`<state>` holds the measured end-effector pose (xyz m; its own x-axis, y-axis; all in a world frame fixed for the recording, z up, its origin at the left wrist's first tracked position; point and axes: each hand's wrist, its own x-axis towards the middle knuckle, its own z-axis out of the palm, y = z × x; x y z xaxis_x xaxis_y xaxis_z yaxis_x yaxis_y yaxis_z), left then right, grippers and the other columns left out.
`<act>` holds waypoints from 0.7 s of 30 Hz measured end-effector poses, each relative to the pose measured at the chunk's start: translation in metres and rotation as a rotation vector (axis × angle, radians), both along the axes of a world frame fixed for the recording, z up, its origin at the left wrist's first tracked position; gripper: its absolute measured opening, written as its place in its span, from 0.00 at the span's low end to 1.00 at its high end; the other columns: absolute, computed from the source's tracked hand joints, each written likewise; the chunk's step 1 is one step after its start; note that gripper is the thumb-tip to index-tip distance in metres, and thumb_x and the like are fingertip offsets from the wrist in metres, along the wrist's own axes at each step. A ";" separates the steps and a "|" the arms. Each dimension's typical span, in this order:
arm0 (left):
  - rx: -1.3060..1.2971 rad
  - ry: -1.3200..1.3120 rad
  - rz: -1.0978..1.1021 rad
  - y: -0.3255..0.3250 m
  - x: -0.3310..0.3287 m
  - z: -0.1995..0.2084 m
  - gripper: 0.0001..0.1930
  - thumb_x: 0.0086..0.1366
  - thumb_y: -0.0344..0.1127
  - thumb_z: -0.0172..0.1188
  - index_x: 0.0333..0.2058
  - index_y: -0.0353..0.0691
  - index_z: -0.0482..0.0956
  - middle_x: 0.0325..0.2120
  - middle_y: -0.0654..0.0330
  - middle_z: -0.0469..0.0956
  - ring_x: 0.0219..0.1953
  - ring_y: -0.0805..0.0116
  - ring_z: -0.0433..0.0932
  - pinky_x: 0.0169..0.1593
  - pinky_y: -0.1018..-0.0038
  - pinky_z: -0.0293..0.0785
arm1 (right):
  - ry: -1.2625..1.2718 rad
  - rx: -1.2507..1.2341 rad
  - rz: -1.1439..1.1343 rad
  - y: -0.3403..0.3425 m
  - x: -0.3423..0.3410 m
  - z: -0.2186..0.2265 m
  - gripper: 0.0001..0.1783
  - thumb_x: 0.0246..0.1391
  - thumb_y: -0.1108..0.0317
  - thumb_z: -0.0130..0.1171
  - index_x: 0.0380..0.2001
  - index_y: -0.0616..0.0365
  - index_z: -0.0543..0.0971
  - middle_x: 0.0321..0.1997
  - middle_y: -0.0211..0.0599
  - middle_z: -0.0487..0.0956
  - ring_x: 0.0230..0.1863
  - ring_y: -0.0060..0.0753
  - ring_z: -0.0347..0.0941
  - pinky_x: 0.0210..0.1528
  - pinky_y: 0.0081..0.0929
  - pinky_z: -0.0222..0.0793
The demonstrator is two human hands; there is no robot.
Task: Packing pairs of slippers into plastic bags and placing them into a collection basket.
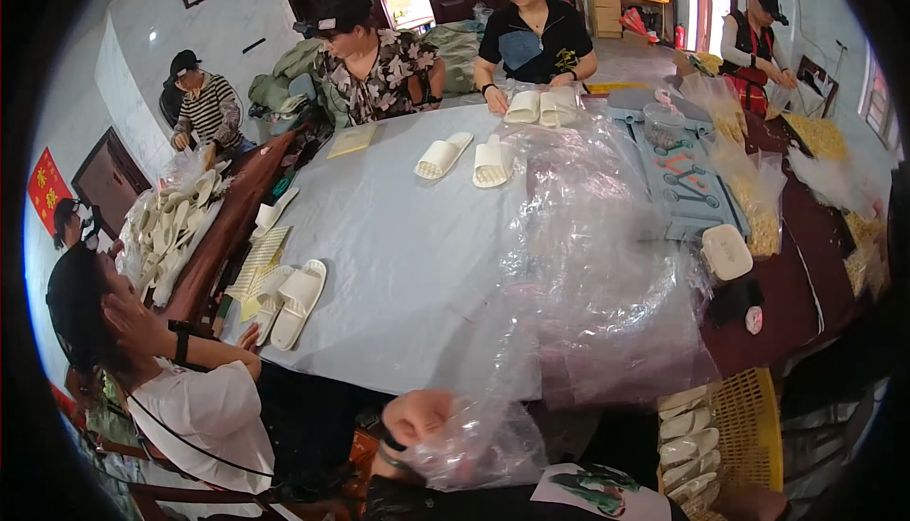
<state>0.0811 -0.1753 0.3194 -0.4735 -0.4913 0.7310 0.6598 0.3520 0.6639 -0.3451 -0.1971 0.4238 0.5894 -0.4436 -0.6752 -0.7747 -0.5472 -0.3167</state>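
Note:
My left hand is closed on a clear plastic bag, just off the near edge of the table. The bag hangs crumpled beside my fingers. At the lower right, part of my right hand shows dark beside a yellow plastic basket; its fingers cannot be made out. Cream slippers stand in a row in that basket. A layer of clear plastic bags covers the table in front of me.
Cream slippers lie on the grey-covered table: a pair at the left, two in the far middle. A person opposite touches another pair. A grey-blue plastic panel and white box sit right. Someone sits at my left.

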 end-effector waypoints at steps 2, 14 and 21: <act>-0.085 -0.083 -0.088 -0.002 0.018 0.026 0.09 0.62 0.31 0.57 0.29 0.28 0.79 0.21 0.51 0.77 0.19 0.57 0.75 0.22 0.66 0.67 | 0.038 0.042 0.048 0.009 0.028 0.061 0.36 0.51 0.51 0.57 0.58 0.61 0.62 0.50 0.52 0.70 0.50 0.54 0.68 0.49 0.39 0.65; -0.357 -0.310 -0.100 -0.023 -0.023 0.110 0.15 0.63 0.36 0.58 0.40 0.28 0.79 0.33 0.46 0.79 0.31 0.53 0.80 0.30 0.68 0.75 | -0.593 -0.427 -0.120 -0.084 0.046 0.078 0.46 0.48 0.45 0.60 0.63 0.62 0.57 0.60 0.47 0.66 0.60 0.43 0.64 0.60 0.34 0.59; -0.449 -0.174 0.112 -0.033 -0.020 0.127 0.10 0.61 0.34 0.61 0.35 0.31 0.81 0.26 0.48 0.80 0.25 0.58 0.79 0.25 0.72 0.73 | -1.411 0.783 -0.196 -0.153 0.194 -0.017 0.62 0.39 0.18 0.39 0.64 0.61 0.55 0.54 0.51 0.70 0.50 0.45 0.71 0.54 0.42 0.66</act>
